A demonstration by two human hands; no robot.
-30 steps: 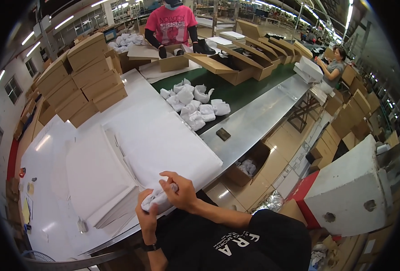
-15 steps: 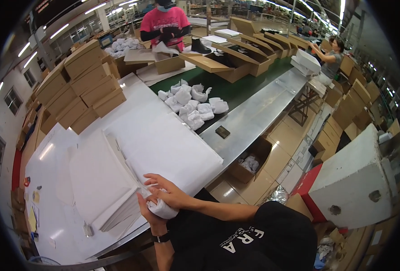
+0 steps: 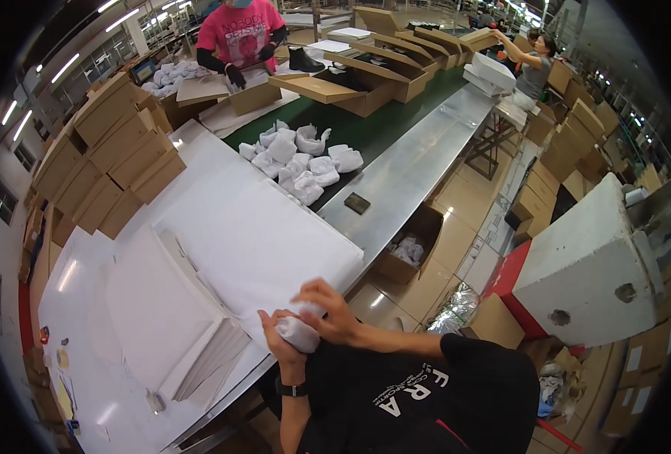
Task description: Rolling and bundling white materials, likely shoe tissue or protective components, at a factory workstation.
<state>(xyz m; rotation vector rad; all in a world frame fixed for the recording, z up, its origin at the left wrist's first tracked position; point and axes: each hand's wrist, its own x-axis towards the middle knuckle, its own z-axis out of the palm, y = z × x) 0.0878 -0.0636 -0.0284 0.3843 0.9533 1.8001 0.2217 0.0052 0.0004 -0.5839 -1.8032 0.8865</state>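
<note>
A rounded wad of white paper [image 3: 297, 334] sits between my two hands, just off the front edge of the table. My left hand [image 3: 276, 344], with a dark band on its wrist, is closed around the near left side of the wad. My right hand [image 3: 334, 318] bends over its far right side, fingers curled and slightly blurred, with white paper showing beneath them. A thick stack of white paper sheets [image 3: 161, 303] lies to the left of my hands. Several similar white paper wads [image 3: 297, 163] are heaped farther away on the green conveyor belt [image 3: 381, 125].
Brown boxes [image 3: 116, 144] are stacked at the left. Open boxes [image 3: 365, 87] line the belt, and a dark boot [image 3: 305, 60] stands near a person in pink [image 3: 241, 34]. A small dark block [image 3: 356, 203] rests on the metal ledge [image 3: 403, 181]. Another person [image 3: 536, 68] works at far right.
Both hands have drawn the paper wad away from the paper stack, toward my body. My right fingers have curled and lifted. The person in pink has reached down into a box.
</note>
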